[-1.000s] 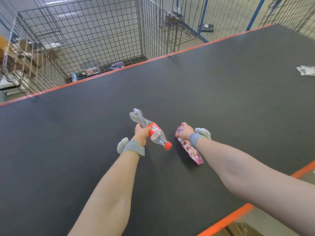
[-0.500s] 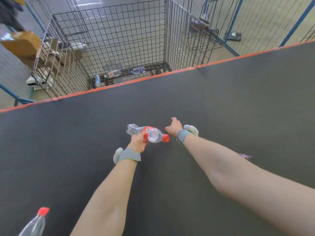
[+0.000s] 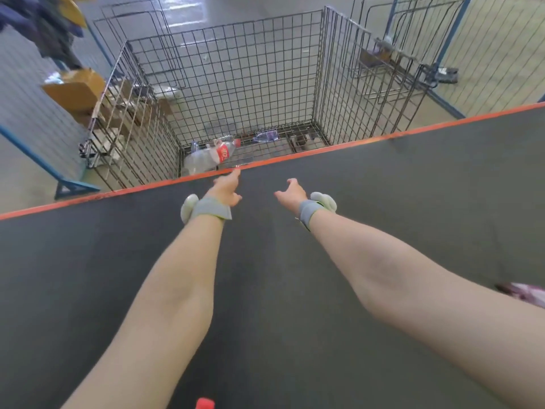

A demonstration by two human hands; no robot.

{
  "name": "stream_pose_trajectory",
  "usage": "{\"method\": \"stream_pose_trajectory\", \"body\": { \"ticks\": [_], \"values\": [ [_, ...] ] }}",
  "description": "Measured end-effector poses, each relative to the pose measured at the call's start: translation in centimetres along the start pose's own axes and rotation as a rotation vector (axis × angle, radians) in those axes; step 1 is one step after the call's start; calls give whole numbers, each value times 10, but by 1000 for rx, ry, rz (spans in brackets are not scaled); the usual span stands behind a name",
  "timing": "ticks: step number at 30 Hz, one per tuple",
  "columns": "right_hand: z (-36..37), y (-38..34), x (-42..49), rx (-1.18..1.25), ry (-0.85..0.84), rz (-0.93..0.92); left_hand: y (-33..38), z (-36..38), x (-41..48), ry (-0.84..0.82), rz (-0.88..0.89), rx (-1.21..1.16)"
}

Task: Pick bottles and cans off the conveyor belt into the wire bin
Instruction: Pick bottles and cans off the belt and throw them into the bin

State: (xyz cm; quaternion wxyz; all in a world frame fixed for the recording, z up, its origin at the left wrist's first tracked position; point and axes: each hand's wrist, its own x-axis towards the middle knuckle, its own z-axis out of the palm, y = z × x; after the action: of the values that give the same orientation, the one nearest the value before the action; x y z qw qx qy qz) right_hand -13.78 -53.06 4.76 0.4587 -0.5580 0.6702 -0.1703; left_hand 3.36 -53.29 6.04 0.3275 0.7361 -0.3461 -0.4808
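A clear plastic bottle with a red label [image 3: 213,156] is inside the wire bin [image 3: 320,72], low near the bin's front left, just past the belt's orange edge. My left hand [image 3: 226,186] is stretched out over the belt's far edge, fingers straight, holding nothing. My right hand [image 3: 290,192] hovers over the dark belt [image 3: 265,290] beside it, fingers loosely spread and empty. Other bottles [image 3: 267,135] lie on the bin floor. A pink patterned bottle [image 3: 523,293] lies on the belt at the right, partly hidden by my right arm.
A red bottle cap [image 3: 205,404] shows at the bottom edge of the belt. Cardboard boxes [image 3: 75,90] stand left of the bin. More wire frames [image 3: 392,63] and a blue-framed fence stand behind on the right.
My left hand let go of the red-label bottle, which now is in the bin. Both hands moved forward toward the belt's far edge. The view tilted toward the bin.
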Motion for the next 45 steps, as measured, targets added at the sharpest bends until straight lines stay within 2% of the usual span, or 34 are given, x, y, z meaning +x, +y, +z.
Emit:
{"method": "stream_pose_trajectory", "body": {
  "ticks": [2,5,8,13,17,28,32,35,38,45],
  "values": [
    [9,5,-10,-31,-57,12,-20,2,-6,-2,-104,-180],
    [9,18,-37,-63,-95,32,-33,8,-41,-14,-159,-381],
    [2,47,-76,-84,-74,64,-51,13,-91,-26,-196,-322],
    [-8,117,-139,-177,-169,242,-87,41,-151,-101,-283,-236],
    [-24,180,-184,-223,-172,357,-104,69,-203,-144,-308,-217],
    [-93,276,-302,-108,20,496,-139,160,-303,-251,-329,-127],
    [-97,308,-327,-78,86,544,-153,183,-327,-293,-351,-103],
    [-98,321,-335,-104,122,558,-159,193,-343,-308,-368,-101],
    [-99,314,-335,-21,112,552,-161,192,-352,-313,-368,-108],
    [-82,262,-319,75,92,459,-166,157,-352,-233,-372,-181]
  ]
}}
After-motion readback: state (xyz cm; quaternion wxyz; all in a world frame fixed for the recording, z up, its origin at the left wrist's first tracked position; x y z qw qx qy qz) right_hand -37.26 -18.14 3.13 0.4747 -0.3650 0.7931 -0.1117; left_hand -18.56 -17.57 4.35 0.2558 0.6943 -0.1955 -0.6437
